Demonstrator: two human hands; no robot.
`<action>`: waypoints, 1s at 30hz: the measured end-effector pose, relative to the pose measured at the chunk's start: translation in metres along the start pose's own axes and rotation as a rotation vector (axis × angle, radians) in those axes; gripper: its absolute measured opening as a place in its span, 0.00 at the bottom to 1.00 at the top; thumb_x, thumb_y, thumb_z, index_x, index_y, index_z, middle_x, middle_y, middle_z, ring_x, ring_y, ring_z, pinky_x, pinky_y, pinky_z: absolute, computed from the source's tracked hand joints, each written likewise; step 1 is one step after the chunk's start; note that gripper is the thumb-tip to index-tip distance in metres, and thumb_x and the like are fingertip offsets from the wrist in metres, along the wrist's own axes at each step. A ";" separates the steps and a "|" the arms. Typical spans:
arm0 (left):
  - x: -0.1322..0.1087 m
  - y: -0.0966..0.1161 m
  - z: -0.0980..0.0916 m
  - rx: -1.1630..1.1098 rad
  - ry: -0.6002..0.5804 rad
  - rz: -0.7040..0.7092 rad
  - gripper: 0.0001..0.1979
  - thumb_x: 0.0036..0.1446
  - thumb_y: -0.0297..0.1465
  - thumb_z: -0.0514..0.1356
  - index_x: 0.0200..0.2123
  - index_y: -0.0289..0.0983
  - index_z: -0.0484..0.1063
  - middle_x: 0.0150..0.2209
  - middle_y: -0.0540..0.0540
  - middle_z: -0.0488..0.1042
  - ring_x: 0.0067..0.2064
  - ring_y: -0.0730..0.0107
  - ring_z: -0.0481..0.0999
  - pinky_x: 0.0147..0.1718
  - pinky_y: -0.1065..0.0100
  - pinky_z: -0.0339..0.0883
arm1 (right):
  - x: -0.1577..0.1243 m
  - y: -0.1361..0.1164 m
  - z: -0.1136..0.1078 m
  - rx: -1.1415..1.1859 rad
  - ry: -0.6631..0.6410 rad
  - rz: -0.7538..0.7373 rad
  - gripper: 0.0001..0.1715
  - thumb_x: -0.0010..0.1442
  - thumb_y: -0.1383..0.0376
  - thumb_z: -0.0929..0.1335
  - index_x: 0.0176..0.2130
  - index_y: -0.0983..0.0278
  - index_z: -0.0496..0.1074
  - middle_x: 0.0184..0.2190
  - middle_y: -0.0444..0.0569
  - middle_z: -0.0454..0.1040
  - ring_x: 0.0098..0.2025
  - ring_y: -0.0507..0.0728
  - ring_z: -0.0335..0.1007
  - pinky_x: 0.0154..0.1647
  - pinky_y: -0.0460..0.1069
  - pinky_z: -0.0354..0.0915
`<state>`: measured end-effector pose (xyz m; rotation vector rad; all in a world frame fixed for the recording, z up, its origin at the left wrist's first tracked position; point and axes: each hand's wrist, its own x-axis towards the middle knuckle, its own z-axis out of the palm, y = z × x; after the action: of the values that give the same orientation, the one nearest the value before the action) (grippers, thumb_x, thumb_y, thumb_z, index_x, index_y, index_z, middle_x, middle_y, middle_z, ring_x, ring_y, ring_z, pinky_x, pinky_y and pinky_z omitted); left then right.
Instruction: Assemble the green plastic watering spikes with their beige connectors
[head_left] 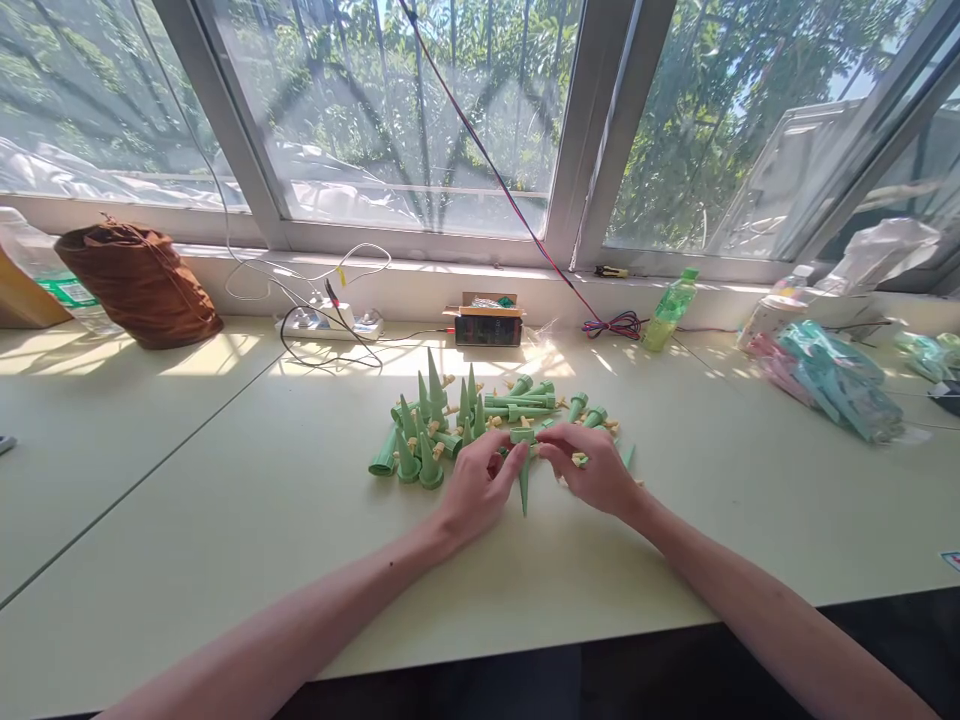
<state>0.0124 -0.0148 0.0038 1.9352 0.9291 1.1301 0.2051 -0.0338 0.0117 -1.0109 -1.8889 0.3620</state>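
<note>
A heap of green cone-shaped plastic spikes (480, 415) with small yellow fittings lies on the pale table (225, 520); several stand upright at the left of the heap. My left hand (476, 488) and my right hand (592, 468) meet just in front of the heap. Both pinch one green spike (523, 470) that points down toward me, its wide end held between the fingertips. A small yellow fitting (579, 460) lies by my right fingers.
A brown bag (142, 285) sits at the back left. A power strip (330, 322) with cables, a small black box (487, 325) and a green bottle (669, 310) line the window sill. Plastic bags (832, 380) lie at the right.
</note>
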 end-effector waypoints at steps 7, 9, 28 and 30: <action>0.000 -0.009 0.000 -0.149 -0.002 -0.115 0.20 0.65 0.47 0.56 0.30 0.37 0.64 0.17 0.57 0.54 0.17 0.78 0.56 0.17 0.72 0.43 | 0.000 0.001 0.001 -0.002 -0.020 -0.069 0.10 0.67 0.60 0.68 0.45 0.63 0.75 0.29 0.48 0.79 0.23 0.52 0.72 0.26 0.47 0.69; 0.000 -0.009 0.000 -0.163 -0.004 -0.113 0.20 0.64 0.48 0.56 0.29 0.37 0.64 0.17 0.57 0.55 0.17 0.78 0.56 0.16 0.72 0.43 | 0.000 0.002 0.001 -0.016 -0.011 -0.066 0.10 0.68 0.60 0.67 0.44 0.62 0.76 0.30 0.48 0.78 0.22 0.51 0.71 0.26 0.47 0.69; 0.001 -0.008 0.000 -0.153 -0.006 -0.102 0.23 0.67 0.48 0.52 0.30 0.36 0.67 0.16 0.56 0.60 0.17 0.78 0.59 0.18 0.73 0.51 | 0.002 0.007 0.000 0.005 -0.018 -0.081 0.10 0.69 0.64 0.65 0.45 0.62 0.76 0.28 0.47 0.77 0.25 0.53 0.73 0.31 0.48 0.69; 0.001 -0.008 0.000 -0.159 -0.025 -0.103 0.23 0.67 0.49 0.52 0.30 0.36 0.67 0.16 0.56 0.59 0.17 0.78 0.59 0.18 0.73 0.50 | 0.002 0.008 0.000 0.006 0.004 -0.070 0.10 0.69 0.64 0.65 0.45 0.62 0.76 0.25 0.45 0.76 0.24 0.52 0.72 0.30 0.47 0.68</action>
<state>0.0106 -0.0100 -0.0022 1.7497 0.8873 1.0843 0.2085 -0.0275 0.0076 -0.9379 -1.9138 0.3240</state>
